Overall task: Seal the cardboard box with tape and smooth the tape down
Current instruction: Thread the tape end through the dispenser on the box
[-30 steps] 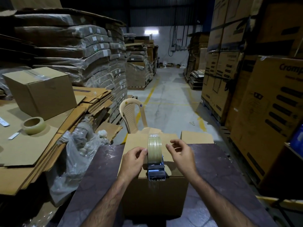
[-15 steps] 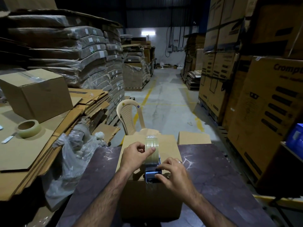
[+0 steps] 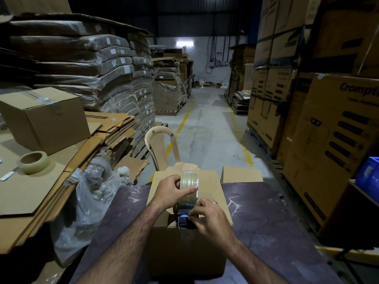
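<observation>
The cardboard box (image 3: 184, 251) sits at lower centre on the table (image 3: 266, 222), with the tape dispenser (image 3: 189, 181) on its top. The left hand (image 3: 171, 193) holds the dispenser's roll; the right hand (image 3: 209, 219) pinches its front end, just below. A chair (image 3: 160, 148) stands behind the box. At the left edge a spare tape roll (image 3: 33, 161) lies on flat cardboard sheets (image 3: 30, 197), a closed box (image 3: 45, 119) above it

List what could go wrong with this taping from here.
1. The left hand grips the tape roll. If that stops the roll turning, the strip on the front of the cardboard box may peel off when pulled.
2. The right hand pinches the front end of the tape dispenser, probably near its cutter, so fingers could get nicked.
3. Neither hand steadies the box, so it may shift.
</observation>
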A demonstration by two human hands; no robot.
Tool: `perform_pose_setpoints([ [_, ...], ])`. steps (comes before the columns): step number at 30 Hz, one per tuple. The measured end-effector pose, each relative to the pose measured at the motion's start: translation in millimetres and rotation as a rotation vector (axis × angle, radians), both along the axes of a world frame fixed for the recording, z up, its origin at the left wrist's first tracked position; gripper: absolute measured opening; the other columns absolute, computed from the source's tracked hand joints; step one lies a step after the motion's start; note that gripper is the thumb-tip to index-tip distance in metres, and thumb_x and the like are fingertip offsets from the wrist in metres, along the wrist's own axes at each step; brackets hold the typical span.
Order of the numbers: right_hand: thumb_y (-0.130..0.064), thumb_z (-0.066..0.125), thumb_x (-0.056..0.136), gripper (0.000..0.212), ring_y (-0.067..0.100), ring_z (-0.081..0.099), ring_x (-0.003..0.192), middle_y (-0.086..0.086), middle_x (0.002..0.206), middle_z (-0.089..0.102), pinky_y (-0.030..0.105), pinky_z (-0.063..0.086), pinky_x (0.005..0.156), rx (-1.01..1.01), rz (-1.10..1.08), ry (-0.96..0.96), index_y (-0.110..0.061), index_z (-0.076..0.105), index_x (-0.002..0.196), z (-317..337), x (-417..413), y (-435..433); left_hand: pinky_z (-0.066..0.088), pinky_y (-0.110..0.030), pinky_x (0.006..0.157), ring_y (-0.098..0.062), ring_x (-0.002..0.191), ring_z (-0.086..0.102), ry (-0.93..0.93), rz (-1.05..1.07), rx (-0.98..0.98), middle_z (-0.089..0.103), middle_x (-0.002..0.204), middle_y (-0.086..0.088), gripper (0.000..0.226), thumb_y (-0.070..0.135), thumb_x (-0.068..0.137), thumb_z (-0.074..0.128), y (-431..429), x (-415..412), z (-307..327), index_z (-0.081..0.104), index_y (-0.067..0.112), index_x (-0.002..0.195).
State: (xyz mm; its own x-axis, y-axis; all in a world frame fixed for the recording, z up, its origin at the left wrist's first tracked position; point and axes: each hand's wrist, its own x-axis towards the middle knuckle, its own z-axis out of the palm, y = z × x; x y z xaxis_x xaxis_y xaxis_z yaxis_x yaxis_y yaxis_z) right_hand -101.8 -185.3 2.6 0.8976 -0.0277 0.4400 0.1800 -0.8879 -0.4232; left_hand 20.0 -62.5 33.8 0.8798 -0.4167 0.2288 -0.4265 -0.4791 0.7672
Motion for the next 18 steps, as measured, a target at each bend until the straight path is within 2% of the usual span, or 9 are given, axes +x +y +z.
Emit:
perform_pose_setpoints([
  [3, -0.031, 0.065, 0.087, 0.019, 0.002, 0.042, 0.090, -0.005, 0.103, 0.063, 0.007, 0.028, 0.068, -0.019, -0.004, 0.006, -0.022, 0.071, 0.101, 2.6, 1.4, 2.6, 0.060, -0.039, 0.064, -0.011, 0.078, 0.068, 0.023, -0.050, 0.021, 0.071, 0.082, 0.006, 0.038, 0.056, 0.068, 0.077, 1.0, 4.2, 4.9, 0.068, 0.024, 0.087],
  [6, -0.033, 0.060, 0.090, 0.020, 0.007, 0.049, 0.095, -0.006, 0.106, 0.064, 0.014, 0.034, 0.076, -0.044, -0.019, 0.021, -0.023, 0.070, 0.105, 6.3, 1.9, 4.5, 0.059, -0.037, 0.064, -0.010, 0.073, 0.066, 0.012, -0.060, 0.107, 0.070, 0.078, 0.006, 0.042, 0.062, 0.065, 0.075, 1.3, 8.4, 10.2, 0.068, 0.025, 0.083],
  [8, -0.031, 0.057, 0.091, 0.019, 0.009, 0.052, 0.096, -0.006, 0.105, 0.066, 0.018, 0.037, 0.077, -0.059, -0.034, 0.035, -0.024, 0.070, 0.104, 8.0, 2.7, 4.3, 0.052, -0.035, 0.060, -0.010, 0.068, 0.062, -0.009, -0.022, 0.182, 0.068, 0.075, 0.006, 0.046, 0.068, 0.061, 0.074, -0.2, 11.2, 12.6, 0.065, 0.025, 0.078],
  [10, -0.028, 0.056, 0.090, 0.019, 0.012, 0.054, 0.096, -0.005, 0.103, 0.067, 0.023, 0.042, 0.078, -0.078, -0.061, 0.042, -0.023, 0.069, 0.102, 10.2, 3.5, 3.8, 0.052, -0.031, 0.062, -0.009, 0.074, 0.062, -0.019, 0.027, 0.242, 0.068, 0.085, 0.007, 0.056, 0.072, 0.059, 0.072, -3.4, 12.2, 15.0, 0.064, 0.025, 0.088],
  [12, -0.024, 0.057, 0.088, 0.019, 0.015, 0.055, 0.095, -0.005, 0.101, 0.068, 0.028, 0.047, 0.078, -0.066, -0.067, 0.027, -0.024, 0.068, 0.104, 12.1, 4.7, 2.9, 0.054, -0.033, 0.073, -0.014, 0.089, 0.063, -0.018, 0.071, 0.290, 0.068, 0.105, 0.001, 0.075, 0.074, 0.061, 0.070, -7.7, 13.4, 17.7, 0.061, 0.020, 0.112],
  [14, -0.020, 0.060, 0.085, 0.025, 0.015, 0.056, 0.095, -0.006, 0.101, 0.069, 0.030, 0.049, 0.078, -0.064, -0.056, 0.014, -0.029, 0.065, 0.109, 12.3, 7.3, 1.7, 0.053, -0.036, 0.084, -0.022, 0.105, 0.060, -0.010, 0.092, 0.328, 0.062, 0.122, -0.006, 0.092, 0.073, 0.064, 0.069, -11.9, 12.6, 20.8, 0.050, 0.014, 0.131],
  [16, -0.019, 0.061, 0.085, 0.028, 0.016, 0.054, 0.099, -0.006, 0.104, 0.067, 0.032, 0.050, 0.079, -0.102, -0.049, 0.052, -0.029, 0.066, 0.110, 13.6, 9.7, 1.4, 0.049, -0.036, 0.092, -0.026, 0.115, 0.056, -0.029, 0.081, 0.355, 0.058, 0.131, -0.009, 0.093, 0.070, 0.069, 0.067, -16.9, 10.5, 23.6, 0.044, 0.012, 0.138],
  [18, -0.019, 0.062, 0.085, 0.026, 0.018, 0.051, 0.104, -0.004, 0.109, 0.064, 0.033, 0.050, 0.081, -0.158, -0.048, 0.087, -0.026, 0.068, 0.109, 12.3, 10.9, 1.5, 0.047, -0.035, 0.092, -0.026, 0.116, 0.054, -0.063, 0.062, 0.382, 0.057, 0.131, -0.009, 0.084, 0.066, 0.075, 0.065, -23.0, 7.9, 23.7, 0.046, 0.013, 0.137],
])
